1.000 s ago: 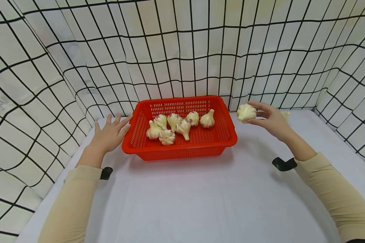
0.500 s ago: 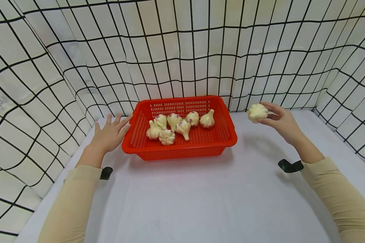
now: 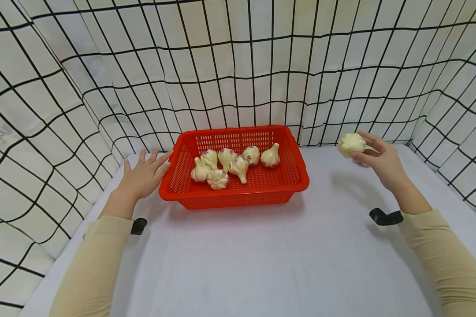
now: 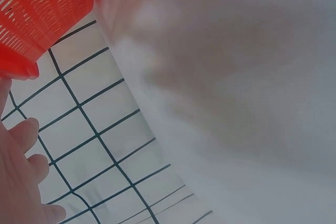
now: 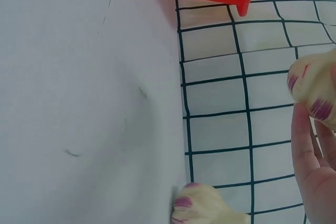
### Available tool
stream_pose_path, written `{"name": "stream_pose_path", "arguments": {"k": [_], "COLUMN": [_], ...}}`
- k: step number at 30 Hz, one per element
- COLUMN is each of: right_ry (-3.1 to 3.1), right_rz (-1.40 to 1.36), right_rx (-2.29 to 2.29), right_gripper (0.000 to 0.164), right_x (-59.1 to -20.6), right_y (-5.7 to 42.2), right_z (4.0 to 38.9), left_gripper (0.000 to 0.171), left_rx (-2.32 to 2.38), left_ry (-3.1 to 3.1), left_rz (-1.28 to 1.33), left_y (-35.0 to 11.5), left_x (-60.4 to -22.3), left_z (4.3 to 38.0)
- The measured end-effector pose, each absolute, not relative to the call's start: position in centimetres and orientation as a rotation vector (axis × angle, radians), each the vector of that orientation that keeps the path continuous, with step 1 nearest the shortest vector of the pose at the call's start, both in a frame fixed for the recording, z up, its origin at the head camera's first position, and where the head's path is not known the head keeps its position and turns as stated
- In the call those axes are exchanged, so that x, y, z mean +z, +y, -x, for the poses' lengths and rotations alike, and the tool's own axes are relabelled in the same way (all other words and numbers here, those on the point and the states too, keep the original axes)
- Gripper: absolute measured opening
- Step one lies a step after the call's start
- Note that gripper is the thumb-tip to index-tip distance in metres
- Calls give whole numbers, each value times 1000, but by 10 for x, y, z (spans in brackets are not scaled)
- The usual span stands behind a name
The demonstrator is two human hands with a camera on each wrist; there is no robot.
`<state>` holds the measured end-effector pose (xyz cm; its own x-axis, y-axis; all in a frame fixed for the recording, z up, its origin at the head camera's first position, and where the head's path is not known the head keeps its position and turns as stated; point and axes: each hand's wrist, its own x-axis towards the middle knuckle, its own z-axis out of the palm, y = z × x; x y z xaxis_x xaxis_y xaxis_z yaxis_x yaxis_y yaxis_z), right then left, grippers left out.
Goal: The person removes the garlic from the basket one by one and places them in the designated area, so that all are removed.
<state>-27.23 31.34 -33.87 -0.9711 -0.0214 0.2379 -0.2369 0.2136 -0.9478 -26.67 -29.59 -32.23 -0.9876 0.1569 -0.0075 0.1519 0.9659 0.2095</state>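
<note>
My right hand [image 3: 382, 160] pinches a garlic bulb [image 3: 351, 145] between thumb and fingers, held above the table to the right of the basket. Purple streaks mark this bulb in the right wrist view, where part of it runs out of frame. The red plastic basket [image 3: 238, 203] holds several more cream-and-purple garlic bulbs, mostly gathered at its left and middle. Against the basket's left rim my left hand [image 3: 143, 176] rests with fingers spread and straight. One more garlic bulb [image 5: 207, 205] lies on the table by the net, mostly hidden behind my right hand in the head view.
Black netting [image 3: 262, 57] over white walls encloses the table at the back and both sides. A white cloth [image 3: 238, 259] covers the tabletop. Small dark scraps [image 5: 73, 153] lie on it near the right hand.
My right hand has moved right, away from the basket, carrying the garlic bulb. The left hand and the basket have stayed in place.
</note>
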Motion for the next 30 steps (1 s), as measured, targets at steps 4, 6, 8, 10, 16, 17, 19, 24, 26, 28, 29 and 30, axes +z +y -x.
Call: {"name": "stream_pose_path", "arguments": {"k": [4, 6, 8, 10, 16, 17, 19, 24, 26, 28, 29, 30], "right_ry": [-2210, -2177, -2134, -2089, -1952, -1938, -1901, -1877, -1880, -1873, -1857, -1838], "right_rz": [-203, -189, -181, -175, -150, -146, -139, -109, -92, -77, -72, -67], "right_rx": [1947, 1967, 1999, 2025, 2075, 2077, 2096, 2095, 2090, 2097, 2113, 2132], "right_gripper": [69, 69, 69, 68, 65, 65, 67, 72, 73, 73, 72, 71], "right_x": [-341, -342, -343, -344, -345, -345, -346, -349, -350, -351, -352, -352], "right_y": [320, 322, 325, 328, 333, 334, 336, 339, 341, 344, 345, 346], "right_z": [272, 272, 271, 271, 271, 271, 271, 270, 269, 270, 270, 271], "left_gripper": [70, 70, 70, 70, 70, 71, 71, 70, 70, 70, 70, 70], "left_rx": [334, 335, 335, 333, 321, 321, 323, 318, 317, 317, 317, 317], "left_ry": [3089, 3090, 3092, 3092, 3097, 3099, 3101, 3103, 3103, 3104, 3103, 3102], "left_rz": [-242, -243, -247, -249, -250, -250, -251, -255, -255, -254, -252, -251], "left_y": [-295, -294, -294, -295, -296, -296, -296, -296, -296, -296, -295, -295], "left_x": [-322, -322, -322, -322, -323, -324, -324, -324, -324, -324, -324, -324], "left_z": [266, 266, 266, 266, 268, 268, 268, 268, 268, 268, 268, 268]}}
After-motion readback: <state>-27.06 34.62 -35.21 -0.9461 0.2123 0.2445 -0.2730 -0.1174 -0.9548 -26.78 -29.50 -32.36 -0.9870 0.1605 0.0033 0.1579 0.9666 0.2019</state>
